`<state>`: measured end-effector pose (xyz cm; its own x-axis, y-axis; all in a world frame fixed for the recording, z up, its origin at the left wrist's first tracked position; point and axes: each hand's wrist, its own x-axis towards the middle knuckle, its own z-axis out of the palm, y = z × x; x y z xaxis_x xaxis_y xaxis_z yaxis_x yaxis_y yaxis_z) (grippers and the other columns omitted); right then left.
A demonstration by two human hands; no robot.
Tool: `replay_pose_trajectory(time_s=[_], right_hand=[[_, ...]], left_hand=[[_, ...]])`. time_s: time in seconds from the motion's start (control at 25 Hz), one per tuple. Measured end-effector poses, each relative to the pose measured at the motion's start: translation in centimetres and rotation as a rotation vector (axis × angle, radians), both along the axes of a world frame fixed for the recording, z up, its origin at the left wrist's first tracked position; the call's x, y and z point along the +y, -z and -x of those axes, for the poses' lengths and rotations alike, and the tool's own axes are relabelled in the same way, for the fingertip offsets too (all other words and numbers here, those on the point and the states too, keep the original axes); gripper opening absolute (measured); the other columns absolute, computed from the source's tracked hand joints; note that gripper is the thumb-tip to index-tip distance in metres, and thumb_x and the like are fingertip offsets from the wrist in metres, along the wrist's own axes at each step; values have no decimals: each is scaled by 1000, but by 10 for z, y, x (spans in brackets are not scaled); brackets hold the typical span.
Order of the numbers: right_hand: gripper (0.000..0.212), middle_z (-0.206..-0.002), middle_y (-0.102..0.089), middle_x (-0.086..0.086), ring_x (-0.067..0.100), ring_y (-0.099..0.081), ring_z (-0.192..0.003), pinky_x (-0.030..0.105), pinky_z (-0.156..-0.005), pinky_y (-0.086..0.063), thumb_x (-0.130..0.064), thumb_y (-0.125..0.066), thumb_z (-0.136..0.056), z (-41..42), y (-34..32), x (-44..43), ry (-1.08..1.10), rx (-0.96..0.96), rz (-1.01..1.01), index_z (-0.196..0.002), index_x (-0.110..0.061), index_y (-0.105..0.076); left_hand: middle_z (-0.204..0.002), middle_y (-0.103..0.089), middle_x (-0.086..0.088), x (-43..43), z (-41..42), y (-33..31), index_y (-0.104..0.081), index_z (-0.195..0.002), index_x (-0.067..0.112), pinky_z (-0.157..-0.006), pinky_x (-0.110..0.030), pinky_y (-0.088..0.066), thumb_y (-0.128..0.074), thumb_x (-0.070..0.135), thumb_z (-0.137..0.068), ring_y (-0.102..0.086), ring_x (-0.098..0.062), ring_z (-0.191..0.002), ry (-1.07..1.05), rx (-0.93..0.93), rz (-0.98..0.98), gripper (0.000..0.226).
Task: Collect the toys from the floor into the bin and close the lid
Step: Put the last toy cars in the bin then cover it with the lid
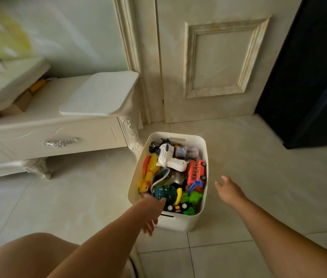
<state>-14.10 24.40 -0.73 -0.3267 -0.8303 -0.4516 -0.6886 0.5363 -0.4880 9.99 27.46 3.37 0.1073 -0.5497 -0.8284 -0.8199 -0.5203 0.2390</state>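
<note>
Cream cabinet (48,137) (ornate), panelled door (218,57).

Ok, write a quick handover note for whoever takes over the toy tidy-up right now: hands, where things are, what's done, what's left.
Left hand: open, at the near-left corner of the white plastic bin, holding nothing.
Right hand: open and empty, over the pale tiled floor to the bin's right.
Bin: on the floor, uncovered, heaped with mixed plastic toys, a red toy bus among them.
Done: no toys show on the floor in this view.
Left: close the lid. A flat white rounded panel on the cream cabinet may be the lid; I cannot tell for sure.
</note>
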Motion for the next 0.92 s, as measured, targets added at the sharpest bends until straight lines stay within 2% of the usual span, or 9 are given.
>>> replay_pose_trajectory(time_s=[0.12,0.2,0.28,0.36,0.44,0.64,0.72,0.84,0.92], right_hand=[[61,-139,-50,13,27,-61,-89,36,-73,-53,-39,-48,-97,-2,15,4,68,-251,-70,-149,-16,-29],[63,-137,-50,10,29,-64,-81,34,-64,-52,-35,-52,-95,-8,20,0,139,-468,-91,-151,-24,-24],[64,-127,-57,6,28,-65,-77,38,-66,-55,-28,-59,-91,-10,23,-8,165,-615,-93,-146,-35,-27],[55,-109,-64,6,28,-67,-78,42,-70,-58,-18,-62,-86,-15,25,-13,112,-612,-94,-131,-39,-38],[47,-100,-66,7,29,-68,-85,47,-73,-60,-9,-58,-84,-25,29,-14,83,-516,-68,-123,-31,-46],[44,-105,-61,9,31,-62,-86,31,-54,-53,-9,-59,-84,-42,29,4,252,-403,68,-124,-17,-41],[50,-112,-61,13,34,-63,-92,38,-65,-56,-5,-60,-84,-45,37,16,425,-426,87,-127,-14,-36],[68,-121,-51,10,43,-58,-107,60,-78,-54,10,-53,-84,-56,45,30,822,-759,98,-133,-28,-25],[74,-125,-46,16,46,-56,-110,58,-73,-55,11,-54,-84,-60,38,33,1082,-970,62,-140,-27,-22]], left_hand=[[-120,-61,-16,10,1,28,-45,-132,3,-87,-38,-57,-34,55,-97,-70,-25,-92,-170,34,-22,64],[-122,-56,-14,11,8,48,-42,-133,8,-77,-39,-58,-46,52,-95,-68,-27,-89,-478,275,-4,58],[-103,-56,-10,6,17,63,-48,-126,6,-68,-39,-57,-61,36,-91,-64,-28,-87,-701,454,49,48],[-95,-58,-9,-1,21,71,-53,-120,4,-62,-38,-57,-65,21,-89,-62,-27,-87,-797,512,100,38],[-101,-62,-15,-7,21,77,-54,-117,2,-51,-34,-56,-63,12,-88,-63,-26,-81,-836,527,137,32],[-103,-64,-15,-24,14,75,-51,-117,2,-48,-29,-55,-56,8,-85,-65,-24,-77,-659,498,192,33],[-106,-65,-15,-41,11,75,-51,-120,3,-49,-29,-56,-55,11,-83,-67,-23,-75,-485,445,189,37],[-101,-67,-15,-68,17,72,-56,-114,6,-58,-36,-61,-51,13,-85,-68,-23,-70,-277,379,242,30],[-97,-65,-12,-77,27,69,-55,-110,9,-68,-45,-61,-50,14,-87,-67,-26,-75,-286,347,377,24]])
